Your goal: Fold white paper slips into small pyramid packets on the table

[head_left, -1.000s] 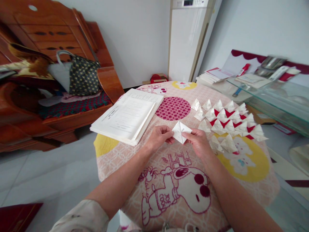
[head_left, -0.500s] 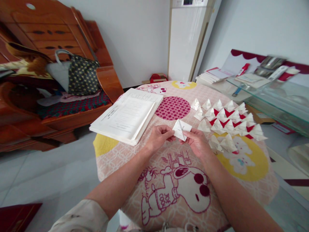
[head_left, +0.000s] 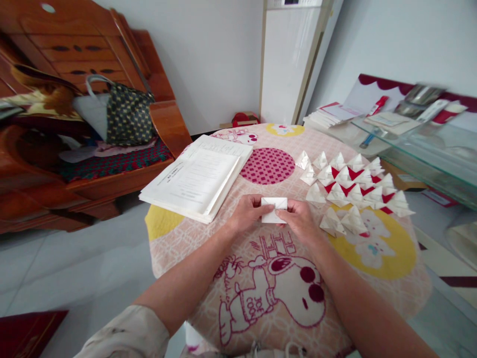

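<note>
A small, flat white folded-paper rectangle (head_left: 274,219), its face partly thumb-covered, is pinched between the left hand (head_left: 246,214) and right hand (head_left: 300,219) over the pink patterned cloth-covered worktop (head_left: 316,144), square-on rather than the earlier tilted diamond, with a white paper stack (head_left: 197,179) leftward and pointed off-white paper pieces (head_left: 338,194) rightward.

The square (head_left: 269,218) is matt paper, the bench (head_left: 93,59) glossy wood, the bowl (head_left: 424,94) probably metal.
</note>
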The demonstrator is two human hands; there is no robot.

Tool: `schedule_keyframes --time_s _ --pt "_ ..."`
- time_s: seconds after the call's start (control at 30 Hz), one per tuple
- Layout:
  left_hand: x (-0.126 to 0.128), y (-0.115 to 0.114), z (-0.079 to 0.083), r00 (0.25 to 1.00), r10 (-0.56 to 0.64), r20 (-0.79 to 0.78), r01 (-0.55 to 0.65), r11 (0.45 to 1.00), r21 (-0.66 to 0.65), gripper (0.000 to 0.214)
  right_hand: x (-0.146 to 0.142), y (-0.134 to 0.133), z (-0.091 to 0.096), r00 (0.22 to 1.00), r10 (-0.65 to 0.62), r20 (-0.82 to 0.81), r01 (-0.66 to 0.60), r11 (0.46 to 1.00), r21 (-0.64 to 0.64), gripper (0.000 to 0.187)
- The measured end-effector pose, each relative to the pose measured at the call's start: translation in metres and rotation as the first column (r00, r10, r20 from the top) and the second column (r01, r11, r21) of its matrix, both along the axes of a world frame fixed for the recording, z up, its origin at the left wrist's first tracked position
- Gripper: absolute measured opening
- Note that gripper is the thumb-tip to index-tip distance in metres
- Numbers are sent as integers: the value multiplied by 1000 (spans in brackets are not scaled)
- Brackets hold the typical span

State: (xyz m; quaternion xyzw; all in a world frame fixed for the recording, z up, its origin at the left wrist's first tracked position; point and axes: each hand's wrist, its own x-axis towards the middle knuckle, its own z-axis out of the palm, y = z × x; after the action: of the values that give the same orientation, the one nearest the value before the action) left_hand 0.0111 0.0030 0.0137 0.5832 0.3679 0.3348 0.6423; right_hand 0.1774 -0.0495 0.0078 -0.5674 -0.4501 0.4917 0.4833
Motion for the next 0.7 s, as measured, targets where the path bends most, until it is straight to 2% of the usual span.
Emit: schedule_keyframes --time_s 0.17,0.37,0.53,0.7 --pt "-1 1 -4 996 78 43 -78 997 -18 28 0 0 5 999 17 -38 -17 1000 4 15" --pt "-3 2 5 981 153 119 -148 988 -50 26 1 -3 15 993 27 -114 -25 999 20 17" --pt "-3 2 8 968 202 147 -198 979 -43 22 2 -3 14 989 11 -151 -7 1000 24 15" --pt "-3 4 7 965 218 145 -206 974 -96 20 5 -3 11 978 40 -205 -33 999 39 11"
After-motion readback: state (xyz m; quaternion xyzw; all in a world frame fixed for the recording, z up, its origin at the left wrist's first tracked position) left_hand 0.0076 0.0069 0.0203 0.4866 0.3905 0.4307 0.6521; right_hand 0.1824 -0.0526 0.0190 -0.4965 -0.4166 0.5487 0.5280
